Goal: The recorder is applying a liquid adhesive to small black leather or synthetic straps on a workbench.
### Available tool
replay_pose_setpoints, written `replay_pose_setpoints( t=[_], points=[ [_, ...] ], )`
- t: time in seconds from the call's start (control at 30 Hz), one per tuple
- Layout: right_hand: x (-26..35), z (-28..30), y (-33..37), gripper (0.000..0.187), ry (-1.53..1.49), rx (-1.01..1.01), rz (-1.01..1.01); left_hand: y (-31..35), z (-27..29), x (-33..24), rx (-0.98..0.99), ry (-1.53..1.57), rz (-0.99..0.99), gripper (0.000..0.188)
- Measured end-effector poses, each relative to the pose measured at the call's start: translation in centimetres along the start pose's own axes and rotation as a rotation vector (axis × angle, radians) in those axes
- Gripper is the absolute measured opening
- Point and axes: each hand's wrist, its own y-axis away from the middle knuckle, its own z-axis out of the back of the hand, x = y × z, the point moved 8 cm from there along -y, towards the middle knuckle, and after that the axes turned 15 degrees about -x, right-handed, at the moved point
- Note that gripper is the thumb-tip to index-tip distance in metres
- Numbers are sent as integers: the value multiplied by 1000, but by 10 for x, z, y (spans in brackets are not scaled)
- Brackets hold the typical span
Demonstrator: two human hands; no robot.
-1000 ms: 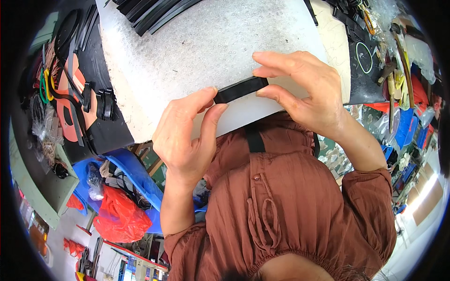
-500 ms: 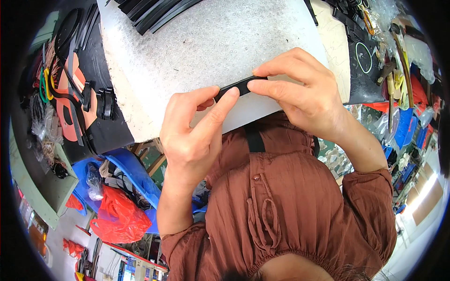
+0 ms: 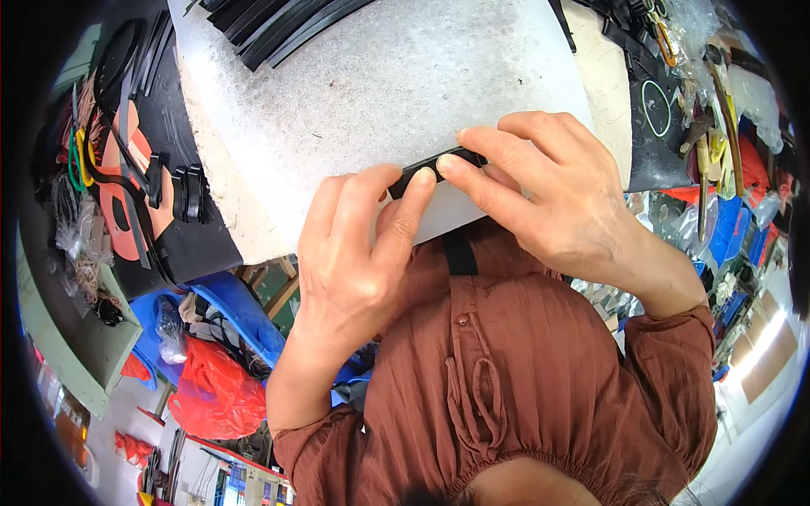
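A short, flat black strip (image 3: 408, 178) is held level between both hands over the near edge of a white sheet (image 3: 371, 110). My left hand (image 3: 350, 253) pinches its left end between thumb and fingers. At the other end my right hand (image 3: 557, 190) grips it the same way, and the two thumbs almost meet on its near face. The fingers cover both ends of the strip. Several long black strips (image 3: 291, 29) lie side by side at the far left of the sheet.
Left of the sheet lie rolled black straps (image 3: 189, 192) and orange-pink cut pieces (image 3: 114, 198). Below them are a blue bin (image 3: 240, 316) and a red plastic bag (image 3: 218, 388). A white ring (image 3: 656, 110) and tools with wooden handles (image 3: 702, 160) lie at the right.
Both hands have come slightly nearer my body with the strip. My right hand has turned a little, and the thumbs sit closer together on the strip.
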Motion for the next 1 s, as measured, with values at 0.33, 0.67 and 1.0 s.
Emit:
replay_pose_setpoints(
  t=[0.33,0.67,1.0],
  points=[
    [1,-2,-1,48,-1,28,8,-2,-1,11,46,117,145,55],
    [9,-4,-20,47,13,158,95,-1,1,2,72,51,49,48],
    [4,-4,-22,47,-43,204,97,-7,0,1,127,105,31,41]
  ],
)
